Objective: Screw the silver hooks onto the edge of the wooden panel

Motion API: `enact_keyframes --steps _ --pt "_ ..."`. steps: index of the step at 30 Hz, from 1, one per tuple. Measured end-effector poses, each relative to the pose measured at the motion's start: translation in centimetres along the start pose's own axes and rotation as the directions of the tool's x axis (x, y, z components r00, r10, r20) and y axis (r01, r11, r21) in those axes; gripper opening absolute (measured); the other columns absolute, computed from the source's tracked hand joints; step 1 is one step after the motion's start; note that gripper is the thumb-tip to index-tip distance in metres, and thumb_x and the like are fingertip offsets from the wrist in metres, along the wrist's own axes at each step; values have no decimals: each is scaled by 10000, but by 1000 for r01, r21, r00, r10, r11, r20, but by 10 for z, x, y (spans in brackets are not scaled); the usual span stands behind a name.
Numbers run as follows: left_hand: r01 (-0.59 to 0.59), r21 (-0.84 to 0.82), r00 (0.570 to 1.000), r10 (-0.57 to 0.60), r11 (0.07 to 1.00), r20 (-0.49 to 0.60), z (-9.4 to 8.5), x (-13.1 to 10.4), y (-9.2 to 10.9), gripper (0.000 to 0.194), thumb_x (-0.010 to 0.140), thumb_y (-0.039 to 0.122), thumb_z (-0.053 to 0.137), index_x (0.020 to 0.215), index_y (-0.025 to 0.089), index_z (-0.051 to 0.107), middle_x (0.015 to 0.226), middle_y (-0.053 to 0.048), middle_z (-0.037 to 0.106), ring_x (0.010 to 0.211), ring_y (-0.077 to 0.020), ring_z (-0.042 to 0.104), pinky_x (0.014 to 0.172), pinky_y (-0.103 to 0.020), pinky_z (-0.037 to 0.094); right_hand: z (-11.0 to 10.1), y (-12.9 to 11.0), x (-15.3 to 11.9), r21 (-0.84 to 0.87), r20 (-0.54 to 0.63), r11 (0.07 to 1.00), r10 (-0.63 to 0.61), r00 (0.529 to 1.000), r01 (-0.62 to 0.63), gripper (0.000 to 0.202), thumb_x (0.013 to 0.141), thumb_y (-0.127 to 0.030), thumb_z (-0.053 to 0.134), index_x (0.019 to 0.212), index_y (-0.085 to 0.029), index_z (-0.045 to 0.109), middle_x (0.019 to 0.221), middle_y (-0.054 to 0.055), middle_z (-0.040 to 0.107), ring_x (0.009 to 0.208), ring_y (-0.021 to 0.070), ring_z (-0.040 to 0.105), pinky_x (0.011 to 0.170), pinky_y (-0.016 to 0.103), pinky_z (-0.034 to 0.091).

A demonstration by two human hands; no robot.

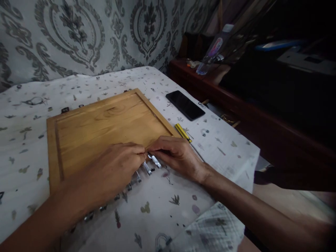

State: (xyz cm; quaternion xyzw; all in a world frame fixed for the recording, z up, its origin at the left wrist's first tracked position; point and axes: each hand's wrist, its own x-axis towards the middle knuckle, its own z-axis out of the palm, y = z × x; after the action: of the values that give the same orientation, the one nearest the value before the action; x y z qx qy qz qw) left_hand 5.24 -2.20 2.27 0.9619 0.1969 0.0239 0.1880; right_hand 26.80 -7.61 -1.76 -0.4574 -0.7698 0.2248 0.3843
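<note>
A framed wooden board [105,119] lies flat on a table covered with a white printed cloth. My left hand [118,161] reaches over the board's near edge, its fingers pinched together at the near right corner. From the other side my right hand [178,154] meets it there, thumb and fingers also closed. What the fingertips hold is too small and hidden to make out. Just below them, shiny metal clips [154,161] stick out from the board's near edge, and several more run to the left, partly behind my left arm.
A screwdriver with a yellow handle [183,132] lies right of the board, its shaft passing behind my right hand. Beyond it rests a black phone [185,105]. A plastic bottle [215,49] stands on a dark red wooden surface [199,78] at the back right. Patterned fabric [105,35] rises behind the table.
</note>
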Motion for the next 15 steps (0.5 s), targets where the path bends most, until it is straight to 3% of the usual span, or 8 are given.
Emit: enact_keyframes --steps 3,8,15 --pt "-17 -8 999 17 1000 -33 1 -2 0 365 870 -6 433 1058 164 697 1254 -95 702 1174 -232 653 1055 -406 519 -1 0 0 5 21 1000 -11 1000 11 143 968 -199 596 952 -170 735 908 58 758 829 129 709 744 261 546" --pt "21 -29 1000 -21 999 -9 -2 0 1 321 906 13 421 951 165 701 1135 -82 732 1065 -213 682 995 -374 544 -3 -1 -1 21 13 1000 6 1000 -7 125 954 -194 619 941 -158 737 878 50 753 801 122 705 720 254 538" --pt "-5 -73 1000 5 997 -8 -1 0 -3 298 940 69 446 1063 169 699 1139 -75 724 1044 -200 675 960 -349 537 -3 -3 -1 66 11 995 72 997 -72 116 949 -221 626 925 -169 728 855 40 757 770 119 700 692 245 534"
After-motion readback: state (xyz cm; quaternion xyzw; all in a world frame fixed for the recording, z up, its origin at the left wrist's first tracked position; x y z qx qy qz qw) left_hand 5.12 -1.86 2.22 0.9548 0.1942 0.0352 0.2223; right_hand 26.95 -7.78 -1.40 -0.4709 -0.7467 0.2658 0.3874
